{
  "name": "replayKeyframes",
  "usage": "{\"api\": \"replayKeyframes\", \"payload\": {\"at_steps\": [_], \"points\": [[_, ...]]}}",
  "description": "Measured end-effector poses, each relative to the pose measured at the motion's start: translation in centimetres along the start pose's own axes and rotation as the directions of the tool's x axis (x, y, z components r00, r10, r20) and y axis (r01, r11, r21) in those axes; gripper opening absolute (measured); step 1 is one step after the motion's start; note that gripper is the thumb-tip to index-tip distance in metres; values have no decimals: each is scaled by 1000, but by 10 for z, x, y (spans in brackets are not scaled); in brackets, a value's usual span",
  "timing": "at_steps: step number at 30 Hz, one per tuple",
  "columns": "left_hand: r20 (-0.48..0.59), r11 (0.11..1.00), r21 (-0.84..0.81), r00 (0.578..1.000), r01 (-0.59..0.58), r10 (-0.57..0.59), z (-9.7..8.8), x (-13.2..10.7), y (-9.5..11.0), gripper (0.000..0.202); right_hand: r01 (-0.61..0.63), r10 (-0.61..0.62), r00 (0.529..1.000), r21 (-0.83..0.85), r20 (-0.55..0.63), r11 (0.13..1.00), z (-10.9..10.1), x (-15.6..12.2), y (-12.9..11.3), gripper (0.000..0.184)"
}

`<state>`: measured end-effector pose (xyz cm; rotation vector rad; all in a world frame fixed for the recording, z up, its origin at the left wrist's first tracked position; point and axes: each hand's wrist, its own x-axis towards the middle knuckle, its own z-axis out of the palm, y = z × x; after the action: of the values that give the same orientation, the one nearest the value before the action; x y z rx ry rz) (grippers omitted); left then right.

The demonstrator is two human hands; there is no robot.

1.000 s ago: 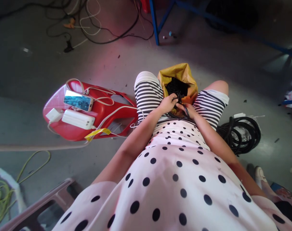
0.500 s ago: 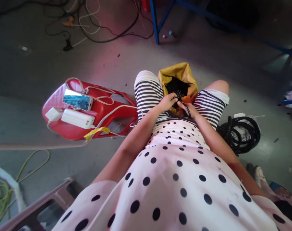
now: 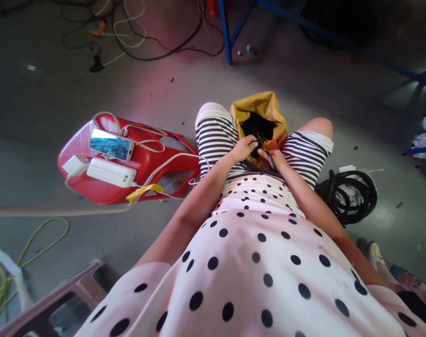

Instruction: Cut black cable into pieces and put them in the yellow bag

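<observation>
In the head view, a yellow bag (image 3: 248, 104) stands with its mouth spread between my knees, with small black pieces (image 3: 257, 124) inside, too dark to make out singly. Over the bag's near edge, my left hand (image 3: 243, 148) has its fingers closed in a pinch on a black cable (image 3: 272, 161). My right hand (image 3: 277, 157) grips the same dark, curved cable close beside it, thumb pointing toward the left fingers. Between the fingertips the detail is too small and dark to tell.
To the left, a red stool (image 3: 153, 174) carries a phone (image 3: 111, 144), a white power bank (image 3: 111, 172) and white cords. A black coil (image 3: 369, 192) lies on the floor at right. Ahead stands a blue frame (image 3: 226, 32). A grey plastic stool (image 3: 83, 281) is at lower left.
Both hands stay over the bag, still on the cable, with only slight finger movement. The whole view has shifted a little.
</observation>
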<state>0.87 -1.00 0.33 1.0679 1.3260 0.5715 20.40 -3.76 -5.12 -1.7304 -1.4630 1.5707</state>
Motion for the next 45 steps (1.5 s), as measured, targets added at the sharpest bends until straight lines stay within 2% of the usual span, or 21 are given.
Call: {"api": "replayKeyframes", "payload": {"at_steps": [3, 5, 16, 25, 28, 31, 34, 37, 41, 45], "points": [[-9, 996, -76, 999, 37, -38, 2, -1, 0, 21, -63, 64, 998, -71, 11, 995, -1, 1, -2, 75], [-14, 993, -106, 998, 60, -62, 3, -1, 1, 21, -60, 61, 998, -81, 5, 995, -1, 1, -4, 77], [-100, 993, -79, 990, 87, -95, 7, -3, 5, 20, -118, 117, 993, -146, -16, 982, 0, -5, -19, 79], [-89, 958, -254, 984, 130, -157, 8, -2, 0, 19, -114, 112, 993, -71, -37, 991, 4, -3, -11, 72], [-43, 901, -394, 975, 183, -217, 7, -4, -2, 13, -104, 104, 992, 4, -74, 995, 5, -1, -7, 72], [-1, 764, -599, 954, 239, -299, 4, -8, -2, 4, -137, 152, 983, 141, -104, 980, 5, -1, -9, 75], [-12, 618, -749, 928, 239, -373, 3, -12, -2, 16, -175, 204, 972, 222, -113, 959, 5, -3, -14, 77], [-9, 566, -790, 919, 236, -395, 6, -16, -1, 30, -188, 221, 969, 242, -113, 952, 5, -5, -17, 75], [-45, 603, -777, 938, 183, -343, 13, -19, 1, 29, -163, 187, 978, 227, -92, 960, 5, -8, -18, 75], [-202, 758, -651, 951, 49, -234, 11, -18, 4, 26, -141, 148, 989, 202, -20, 969, 3, -14, -23, 75]]}}
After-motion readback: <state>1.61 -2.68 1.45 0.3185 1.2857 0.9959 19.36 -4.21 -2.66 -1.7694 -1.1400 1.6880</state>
